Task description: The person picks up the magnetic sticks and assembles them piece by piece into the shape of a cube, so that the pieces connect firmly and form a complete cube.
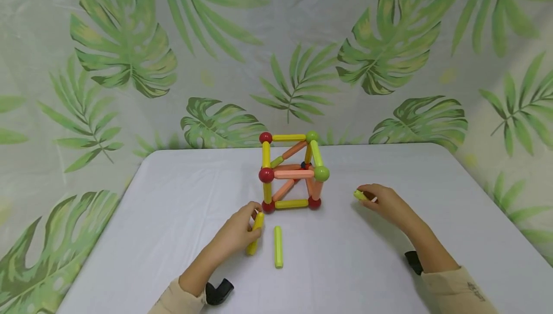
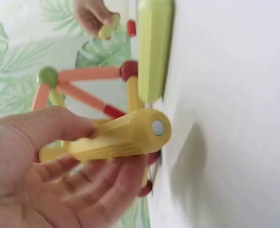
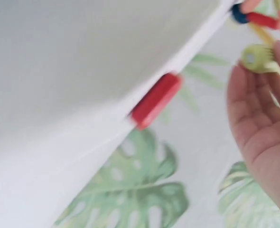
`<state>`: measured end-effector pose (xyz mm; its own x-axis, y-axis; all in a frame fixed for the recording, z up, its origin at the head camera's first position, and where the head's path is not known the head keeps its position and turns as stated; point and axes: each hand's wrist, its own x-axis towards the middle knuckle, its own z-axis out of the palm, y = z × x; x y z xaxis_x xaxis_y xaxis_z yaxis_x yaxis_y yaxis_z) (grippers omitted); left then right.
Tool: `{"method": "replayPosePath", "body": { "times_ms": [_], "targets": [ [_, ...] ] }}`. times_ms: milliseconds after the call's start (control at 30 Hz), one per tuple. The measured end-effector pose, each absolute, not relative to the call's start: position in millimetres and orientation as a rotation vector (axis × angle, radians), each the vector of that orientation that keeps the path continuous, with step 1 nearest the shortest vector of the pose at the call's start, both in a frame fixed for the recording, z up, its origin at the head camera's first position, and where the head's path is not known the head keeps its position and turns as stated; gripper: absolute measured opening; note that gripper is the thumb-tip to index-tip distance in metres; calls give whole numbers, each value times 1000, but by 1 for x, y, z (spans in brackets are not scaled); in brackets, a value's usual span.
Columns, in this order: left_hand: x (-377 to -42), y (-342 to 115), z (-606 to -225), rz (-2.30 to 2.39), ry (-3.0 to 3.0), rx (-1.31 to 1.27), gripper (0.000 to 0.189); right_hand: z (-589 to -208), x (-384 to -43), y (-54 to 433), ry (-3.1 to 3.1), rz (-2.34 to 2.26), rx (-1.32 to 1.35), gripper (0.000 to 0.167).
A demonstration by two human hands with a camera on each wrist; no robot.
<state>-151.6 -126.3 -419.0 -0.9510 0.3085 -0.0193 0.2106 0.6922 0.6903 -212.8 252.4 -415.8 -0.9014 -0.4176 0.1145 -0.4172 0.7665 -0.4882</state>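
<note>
A magnetic-rod cube frame (image 1: pixel 294 174) stands upright on the table, built of yellow, salmon and green rods with red and green balls at its corners. Just in front of its left side, my left hand (image 1: pixel 235 231) holds a yellow magnetic rod (image 1: pixel 258 221) between thumb and fingers. The left wrist view shows the silver magnet (image 2: pixel 158 128) in that rod's end. To the right of the frame, my right hand (image 1: pixel 389 203) pinches a light green magnetic rod (image 1: pixel 359 194); the fingers cover much of it. A light green rod (image 1: pixel 278 247) lies in front of the frame.
A red rod (image 3: pixel 156 100) lies on the white-covered table (image 1: pixel 345 266), seen in both wrist views. Black wrist-worn pieces (image 1: pixel 219 292) sit under both forearms. Behind the table hangs a leaf-patterned cloth (image 1: pixel 216 78).
</note>
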Motion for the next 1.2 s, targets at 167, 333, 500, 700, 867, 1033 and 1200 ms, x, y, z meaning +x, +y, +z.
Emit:
{"method": "replayPosePath", "body": {
  "times_ms": [167, 333, 500, 700, 867, 1033, 1200],
  "targets": [
    [-157, -140, -408, 1441, 2847, 419, 39, -407, -198, 223, 2943, -1028, -921, 33],
    [-159, -150, -401, 1760, 2831, 433, 39, -404, -188, 191, 2900, -1131, -1205, 35],
    [-158, -153, -396, 1925, 2740, 382, 37, -410, -191, 160, 3007, -993, -1313, 35],
    [-148, -147, -379, 1980, 2695, 432, 35, -416, -201, 134, 3069, -791, -1351, 30],
    [-151, -145, -387, 2034, 2685, 533, 32, -419, -206, 127, 3135, -617, -1311, 29],
    [-158, -141, -404, 1998, 2751, 679, 32, -420, -208, 125, 3146, -560, -1263, 27],
    [-156, -123, -400, 1951, 2728, 722, 32, -419, -207, 125, 3130, -590, -1215, 26]
  ]
}}
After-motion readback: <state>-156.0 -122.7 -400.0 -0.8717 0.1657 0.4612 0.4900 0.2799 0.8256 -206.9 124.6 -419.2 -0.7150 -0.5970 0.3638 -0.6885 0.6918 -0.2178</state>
